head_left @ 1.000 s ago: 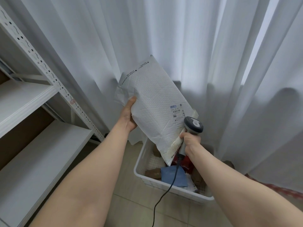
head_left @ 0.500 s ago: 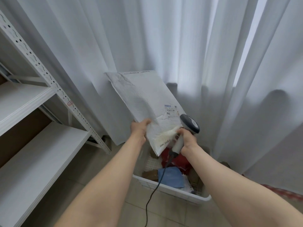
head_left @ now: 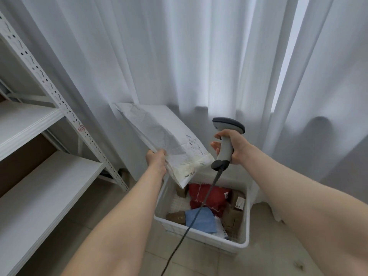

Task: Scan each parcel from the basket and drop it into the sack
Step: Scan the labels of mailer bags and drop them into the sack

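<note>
While the left hand (head_left: pixel 156 158) pinches the white mailer (head_left: pixel 159 134) by its near edge above the basket (head_left: pixel 199 235), the right hand (head_left: pixel 234 145) grips the scanner (head_left: pixel 226 151) just beside it. The mailer looks light, padded and floppy; I'd hold it mid-edge.

The left hand's (head_left: pixel 156 158) fingers are tucked out of sight under the white padded mailer (head_left: pixel 159 134). Its shipping label (head_left: pixel 193 145), at the mailer's four o'clock, is too small to read. The mailer's lowest corner covers the white basket's (head_left: pixel 201 236) eleven o'clock corner. The right hand (head_left: pixel 235 145) hides the trigger of the barcode scanner (head_left: pixel 226 145), whose window faces away. Its cable (head_left: pixel 187 230) runs off the frame at six o'clock. The metal shelving (head_left: pixel 29 120) is cut off at nine o'clock.
</note>
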